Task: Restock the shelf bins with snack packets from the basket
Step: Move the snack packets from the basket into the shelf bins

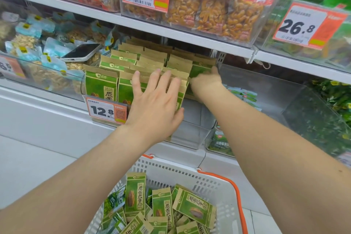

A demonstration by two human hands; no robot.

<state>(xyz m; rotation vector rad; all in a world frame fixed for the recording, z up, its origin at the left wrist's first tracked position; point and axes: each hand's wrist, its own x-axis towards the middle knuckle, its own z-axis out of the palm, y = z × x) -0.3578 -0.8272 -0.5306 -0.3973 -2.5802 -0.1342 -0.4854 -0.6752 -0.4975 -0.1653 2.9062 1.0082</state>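
Green and tan seed packets point(103, 83) stand in rows in a clear shelf bin point(191, 135) marked 12.8. My left hand point(155, 104) lies flat with fingers spread against the front packets, its thumb at the bin's inner side. My right hand point(206, 80) reaches to the back right of the bin and grips a green packet point(199, 69) there. A white basket point(171, 173) with orange handles sits below, holding several of the same green packets point(135, 195).
A phone point(81, 52) lies on blue nut packets in the left bin. The shelf above point(171, 34) carries bins of orange snacks with tags 15.8 and 26.8. A clear bin point(266, 89) of other green packs stands to the right.
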